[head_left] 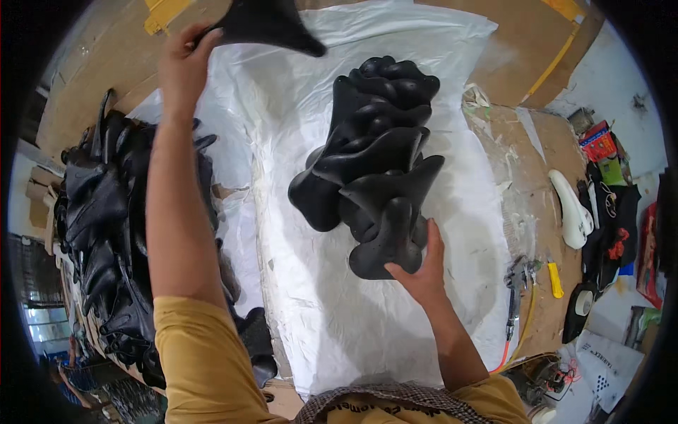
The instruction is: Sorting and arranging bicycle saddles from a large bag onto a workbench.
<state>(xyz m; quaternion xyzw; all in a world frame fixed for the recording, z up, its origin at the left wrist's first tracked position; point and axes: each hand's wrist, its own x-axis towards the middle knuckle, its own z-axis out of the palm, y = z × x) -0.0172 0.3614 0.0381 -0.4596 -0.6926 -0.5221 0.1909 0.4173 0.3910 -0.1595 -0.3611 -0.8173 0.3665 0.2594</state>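
My left hand (189, 60) is raised at the far left, its fingers closed on one corner of a black saddle cover (265, 25). That cover is a smooth, roughly triangular piece, partly cut off by the picture's upper edge. Lower down, my right hand (425, 274) grips the wide end of a black bicycle saddle (388, 247), thumb on top and fingers along its right side. This saddle rests at the near end of a heap of black saddles (378, 152), piled on one another on a white sheet (318, 304).
A large heap of black covers (106, 212) lies at the left. On cardboard at the right are a white saddle (571, 208), a yellow utility knife (555, 280) and a metal air tool (519, 283) with a hose. Brown cardboard (515, 42) borders the far side.
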